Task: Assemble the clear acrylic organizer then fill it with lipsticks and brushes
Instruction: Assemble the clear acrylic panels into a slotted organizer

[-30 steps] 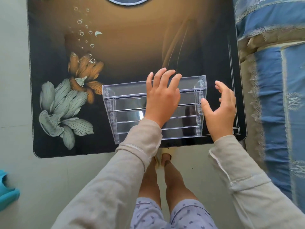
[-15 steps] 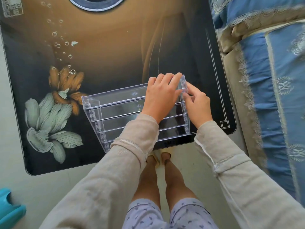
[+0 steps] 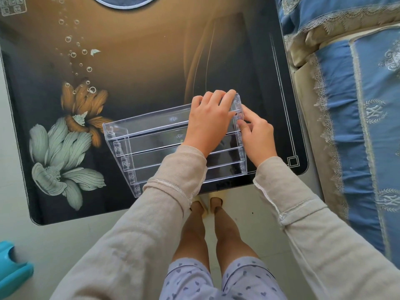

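The clear acrylic organizer [image 3: 151, 146], a stepped rack with several tiers, stands on the dark flower-printed table [image 3: 140, 61] near its front right edge. My left hand [image 3: 211, 122] lies over the rack's upper right part, fingers curled over the top rear edge. My right hand [image 3: 256, 135] is against the right side panel, thumb and fingers pinching it near the top corner. No lipsticks or brushes are in view.
A bed with a blue and beige cover [image 3: 357, 105] runs along the table's right side. A light blue plastic object [image 3: 13, 271] lies on the floor at the lower left. My legs and feet [image 3: 207, 213] stand just in front of the table edge.
My right hand came in from open beside the rack to pinching its right side panel. My left hand slid up to the top rear edge. The view shifted closer.
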A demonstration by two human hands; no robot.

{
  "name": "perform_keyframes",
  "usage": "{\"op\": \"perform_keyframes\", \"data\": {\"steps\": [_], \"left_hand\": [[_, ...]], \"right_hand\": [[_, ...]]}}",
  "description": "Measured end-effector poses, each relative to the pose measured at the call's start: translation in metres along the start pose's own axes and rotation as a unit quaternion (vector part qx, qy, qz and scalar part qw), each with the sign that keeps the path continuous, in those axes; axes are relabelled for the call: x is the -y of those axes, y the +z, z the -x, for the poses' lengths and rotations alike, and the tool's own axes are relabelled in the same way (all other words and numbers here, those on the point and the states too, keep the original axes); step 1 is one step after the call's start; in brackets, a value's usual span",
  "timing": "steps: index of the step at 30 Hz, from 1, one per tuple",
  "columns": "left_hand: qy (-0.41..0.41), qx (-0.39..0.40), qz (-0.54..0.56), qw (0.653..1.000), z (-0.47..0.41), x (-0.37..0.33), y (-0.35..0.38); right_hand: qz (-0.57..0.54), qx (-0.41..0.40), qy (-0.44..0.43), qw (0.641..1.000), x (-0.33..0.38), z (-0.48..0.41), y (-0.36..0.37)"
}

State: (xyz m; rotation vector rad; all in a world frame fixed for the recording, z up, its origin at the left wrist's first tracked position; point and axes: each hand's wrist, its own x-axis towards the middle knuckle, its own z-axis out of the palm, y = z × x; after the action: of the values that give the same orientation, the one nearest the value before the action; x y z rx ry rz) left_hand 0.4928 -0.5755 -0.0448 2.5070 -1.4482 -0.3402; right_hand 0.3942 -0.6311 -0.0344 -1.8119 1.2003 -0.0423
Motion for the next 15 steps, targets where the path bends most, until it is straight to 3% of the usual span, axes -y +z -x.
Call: {"op": "perform_keyframes", "data": {"steps": [15], "left_hand": [[0.002, 0.024, 0.011, 1.0, -0.0002, 0.0015, 0.0083]], "right_hand": [[0.017, -0.011, -0.026, 0.999, -0.003, 0.0005, 0.0025]]}}
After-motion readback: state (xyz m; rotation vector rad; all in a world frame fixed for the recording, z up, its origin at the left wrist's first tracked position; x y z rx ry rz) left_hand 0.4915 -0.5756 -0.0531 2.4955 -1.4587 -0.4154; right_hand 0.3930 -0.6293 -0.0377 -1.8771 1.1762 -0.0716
